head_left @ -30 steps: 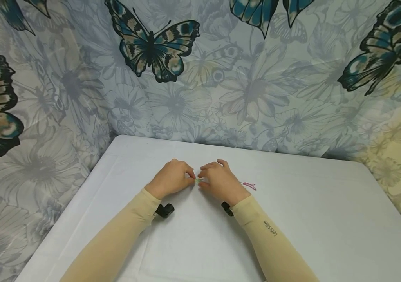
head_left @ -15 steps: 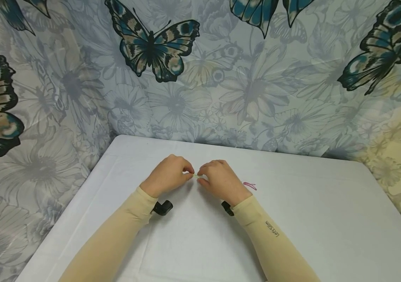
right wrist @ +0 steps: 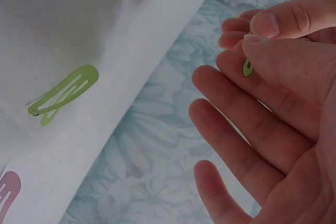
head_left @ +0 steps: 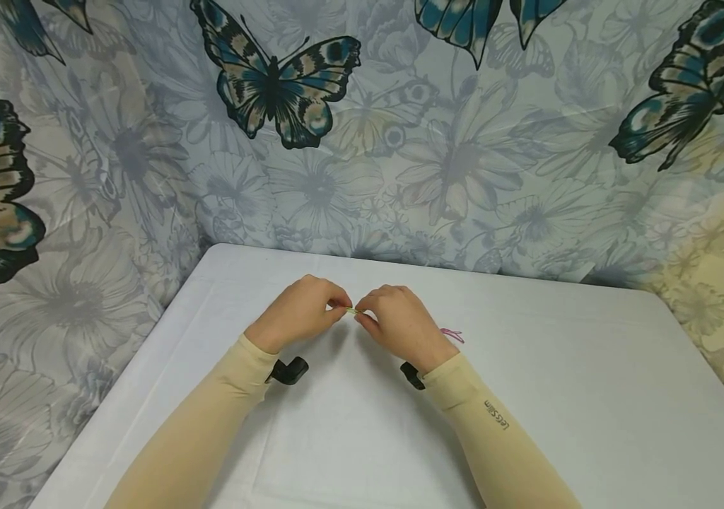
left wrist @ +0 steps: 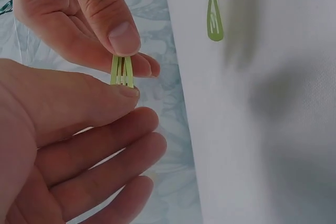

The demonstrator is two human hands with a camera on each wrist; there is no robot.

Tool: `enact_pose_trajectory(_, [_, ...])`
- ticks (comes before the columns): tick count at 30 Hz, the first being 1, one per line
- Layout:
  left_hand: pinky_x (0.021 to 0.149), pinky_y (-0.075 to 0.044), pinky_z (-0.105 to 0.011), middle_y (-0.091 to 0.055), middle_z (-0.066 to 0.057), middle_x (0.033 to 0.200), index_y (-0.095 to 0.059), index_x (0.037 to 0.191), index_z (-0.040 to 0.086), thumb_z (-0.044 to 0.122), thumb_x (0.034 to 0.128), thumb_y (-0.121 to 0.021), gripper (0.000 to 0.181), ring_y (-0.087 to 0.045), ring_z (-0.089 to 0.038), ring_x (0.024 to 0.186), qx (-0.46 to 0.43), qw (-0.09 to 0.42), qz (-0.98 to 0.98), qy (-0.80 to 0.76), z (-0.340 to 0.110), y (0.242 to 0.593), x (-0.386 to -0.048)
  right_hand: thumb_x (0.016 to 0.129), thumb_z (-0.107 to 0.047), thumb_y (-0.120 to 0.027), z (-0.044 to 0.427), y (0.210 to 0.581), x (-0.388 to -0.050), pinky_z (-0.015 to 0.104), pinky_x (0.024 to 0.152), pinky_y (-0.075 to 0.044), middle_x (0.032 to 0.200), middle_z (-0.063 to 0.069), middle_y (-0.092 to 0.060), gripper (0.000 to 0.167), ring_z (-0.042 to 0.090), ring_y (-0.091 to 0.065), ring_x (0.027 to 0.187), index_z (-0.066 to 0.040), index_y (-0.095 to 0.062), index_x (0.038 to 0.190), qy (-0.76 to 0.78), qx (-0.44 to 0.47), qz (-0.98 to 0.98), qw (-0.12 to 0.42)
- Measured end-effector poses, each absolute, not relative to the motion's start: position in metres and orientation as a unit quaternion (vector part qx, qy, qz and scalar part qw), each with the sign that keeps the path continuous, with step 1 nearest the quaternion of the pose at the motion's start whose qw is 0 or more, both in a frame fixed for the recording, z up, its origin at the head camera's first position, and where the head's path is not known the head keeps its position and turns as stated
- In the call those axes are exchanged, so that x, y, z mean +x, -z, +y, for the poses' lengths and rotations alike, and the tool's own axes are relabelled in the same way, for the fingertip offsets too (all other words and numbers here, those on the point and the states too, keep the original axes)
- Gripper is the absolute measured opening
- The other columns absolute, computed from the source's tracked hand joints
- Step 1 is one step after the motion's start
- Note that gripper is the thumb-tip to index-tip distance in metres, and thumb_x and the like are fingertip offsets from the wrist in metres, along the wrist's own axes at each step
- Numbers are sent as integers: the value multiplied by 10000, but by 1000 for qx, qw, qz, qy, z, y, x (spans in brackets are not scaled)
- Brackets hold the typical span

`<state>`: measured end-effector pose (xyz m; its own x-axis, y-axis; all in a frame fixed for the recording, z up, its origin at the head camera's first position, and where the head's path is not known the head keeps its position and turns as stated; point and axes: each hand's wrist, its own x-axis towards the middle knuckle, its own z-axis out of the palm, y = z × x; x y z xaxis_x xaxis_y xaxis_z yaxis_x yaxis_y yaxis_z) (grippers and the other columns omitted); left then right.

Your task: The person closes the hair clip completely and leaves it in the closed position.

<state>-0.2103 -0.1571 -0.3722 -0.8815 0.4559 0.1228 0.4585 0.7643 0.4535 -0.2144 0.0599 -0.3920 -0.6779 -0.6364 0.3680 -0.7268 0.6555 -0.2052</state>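
A light green snap hair clip [left wrist: 122, 72] is held in the air between both hands. The left hand [head_left: 301, 311] pinches one end with thumb and finger, as the left wrist view shows. The right hand [head_left: 400, 322] pinches the other end; its rounded green tip pokes out below the thumb in the right wrist view. Another green hair clip [right wrist: 65, 92] lies on the white table, with a thin part of it angled away beneath. Beside it rests a pink hair clip [right wrist: 8, 192], partly cut off by that frame. In the head view, pink clip shapes [head_left: 452, 334] show past the right wrist.
The white-covered table [head_left: 559, 396] extends around the hands on all sides. Cloth printed with butterflies and flowers [head_left: 317, 191] hangs behind it and along the left. A small black camera [head_left: 290, 370] sits at the left wrist, another [head_left: 412, 375] at the right.
Both hands have risen slightly away from the person, the left also shifting left. The right fingers, spread a second ago, have closed in on the green clip.
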Motion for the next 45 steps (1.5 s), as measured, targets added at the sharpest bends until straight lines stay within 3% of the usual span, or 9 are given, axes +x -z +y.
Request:
enact_pose_trajectory(14, [939, -623, -356, -838, 30, 1088, -859, 1109, 136, 65, 988, -756, 174, -782, -161, 1040, -291, 19, -927, 236, -161, 372, -211, 964, -78, -804, 59, 393, -214, 434, 904, -600, 918, -28, -816, 67, 201, -733, 858, -123, -844, 992, -179, 390, -890, 154])
enact_pose_trajectory(25, [852, -617, -312, -845, 24, 1057, -870, 1100, 150, 12, 964, -756, 225, -773, -130, 940, -322, 39, -919, 222, -164, 369, -211, 975, -94, -799, 59, 393, -214, 424, 902, -599, 913, -43, -811, 62, 186, -730, 847, -134, -842, 996, -181, 393, -888, 157])
enact_pose_trajectory(45, [849, -634, -308, -847, 26, 1039, -874, 1082, 145, 6, 941, -787, 217, -786, -124, 939, -343, 57, -914, 208, -164, 369, -212, 964, -92, -811, 61, 393, -216, 409, 881, -596, 901, -54, -817, 76, 176, -741, 833, -140, -856, 1003, -182, 403, -881, 168])
